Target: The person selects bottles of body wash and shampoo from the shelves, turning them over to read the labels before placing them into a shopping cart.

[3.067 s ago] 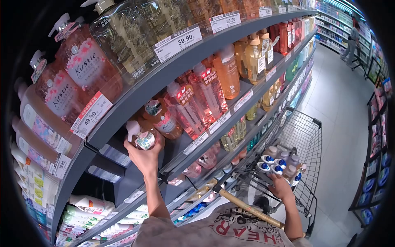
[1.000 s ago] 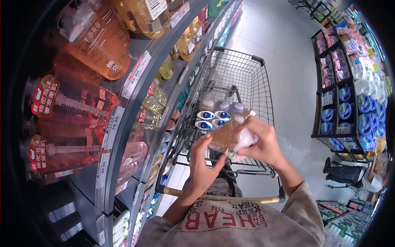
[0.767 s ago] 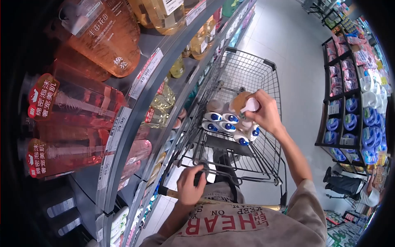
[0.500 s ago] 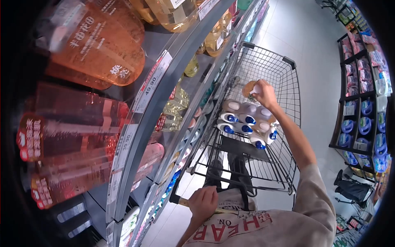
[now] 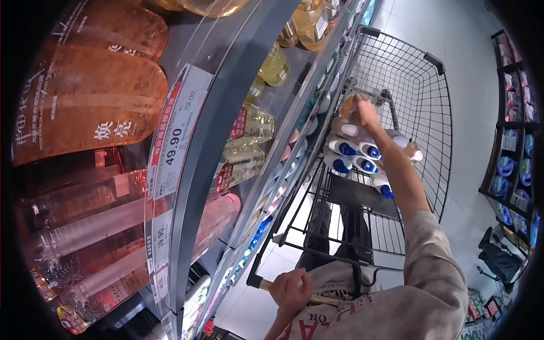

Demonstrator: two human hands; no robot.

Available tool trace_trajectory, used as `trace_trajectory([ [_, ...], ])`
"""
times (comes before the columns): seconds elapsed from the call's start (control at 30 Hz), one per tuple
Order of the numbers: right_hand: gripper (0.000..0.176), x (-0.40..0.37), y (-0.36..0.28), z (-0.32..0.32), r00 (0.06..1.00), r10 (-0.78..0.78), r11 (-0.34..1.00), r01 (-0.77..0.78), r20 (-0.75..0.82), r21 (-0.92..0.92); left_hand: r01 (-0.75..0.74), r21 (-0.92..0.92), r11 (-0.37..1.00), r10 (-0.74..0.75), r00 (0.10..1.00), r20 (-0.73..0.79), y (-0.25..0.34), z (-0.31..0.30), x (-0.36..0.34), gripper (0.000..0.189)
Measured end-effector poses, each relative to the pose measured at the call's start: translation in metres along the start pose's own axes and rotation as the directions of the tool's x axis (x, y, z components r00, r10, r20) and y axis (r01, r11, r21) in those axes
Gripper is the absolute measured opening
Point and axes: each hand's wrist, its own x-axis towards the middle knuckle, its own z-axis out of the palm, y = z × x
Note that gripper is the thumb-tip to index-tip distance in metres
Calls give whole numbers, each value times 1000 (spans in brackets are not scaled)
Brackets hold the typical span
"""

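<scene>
My left hand (image 5: 290, 290) is closed around the shopping cart handle (image 5: 262, 282), low in the view. My right hand (image 5: 368, 113) reaches into the cart (image 5: 443, 116), its fingers closed at the top of an amber bottle (image 5: 349, 107). The bottle's cap is hidden by my fingers. Just nearer to me, several pump bottles with blue tops (image 5: 365, 165) and bottles with pale caps (image 5: 349, 130) lie packed together. My right forearm covers part of this group.
At left, close by, a shelf holds large orange bottles (image 5: 90, 102) and pink bottles (image 5: 85, 226), with a price tag (image 5: 175, 136) along its edge. Across the pale floor (image 5: 473, 136) stands a dark rack (image 5: 501, 124) of packaged goods. A person's dark-clothed legs (image 5: 498, 255) show at right.
The view has shifted, so the cart appears further right and the shelf closer. My right hand has lowered with the amber bottle beside the other bottles. My left hand stays on the handle.
</scene>
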Motion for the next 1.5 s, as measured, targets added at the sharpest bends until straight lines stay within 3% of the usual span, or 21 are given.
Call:
trace_trajectory([
  [0.2, 55, -3, 10, -11, 1000, 6, 998, -8, 22, 64, -27, -54, 998, 26, 999, -19, 1, 1, 1, 14],
  [0.3, 63, -23, 3, -36, 996, -84, 993, 83, 5, 83, -55, -96, 994, 53, 998, -25, -1, 2, 1, 14],
  [0.37, 70, -38, -7, -57, 999, 2, 995, -5, 34, 104, -71, -116, 991, 65, 997, -52, -3, 3, 0, 14],
  [0.47, 64, -87, -36, -93, 994, -20, 968, 45, -104, 245, -98, -157, 983, 101, 995, 11, -3, -2, 2, 16],
  [0.57, 53, -146, -55, -115, 989, -28, 902, 88, -148, 423, -147, -249, 957, 139, 989, -47, -2, -4, 2, 18],
  [0.7, 39, -231, -99, -147, 998, 18, 910, 9, -62, 413, -170, -439, 882, 143, 985, -95, -7, -4, 3, 18],
  [0.77, 36, -271, -123, -153, 1000, 13, 851, 1, -22, 525, -164, -472, 866, 133, 986, -99, -7, -7, 2, 17],
  [0.83, 33, -303, -152, -166, 997, 22, 825, -62, 78, 562, -74, -588, 805, 62, 997, -41, -8, -8, 2, 16],
  [1.0, 35, -349, -205, -172, 998, -57, 854, 29, 37, 520, 33, -726, 687, -64, 998, -16, -12, -14, 9, 12],
  [1.1, 37, -359, -229, -155, 996, -90, 858, 85, -14, 507, -29, -727, 686, -39, 996, -77, -22, -20, 15, 12],
  [1.17, 36, -361, -244, -143, 994, -105, 831, 82, 11, 551, -68, -669, 740, -24, 991, -128, -32, -23, 20, 11],
  [1.2, 43, -362, -247, -143, 975, -203, 896, 149, 89, 418, -68, -681, 729, -52, 987, -154, -36, -26, 23, 12],
  [1.23, 43, -365, -253, -143, 974, -212, 894, 159, 83, 420, -66, -693, 718, -83, 980, -180, -39, -31, 25, 12],
  [1.3, 51, -372, -263, -145, 926, -321, 942, 291, 199, 166, -41, -682, 731, -104, 980, -171, -43, -43, 28, 12],
  [1.5, 60, -378, -264, -150, 915, -309, 948, 276, 258, 157, -95, -565, 819, -44, 973, -228, -65, -50, 28, 15],
])
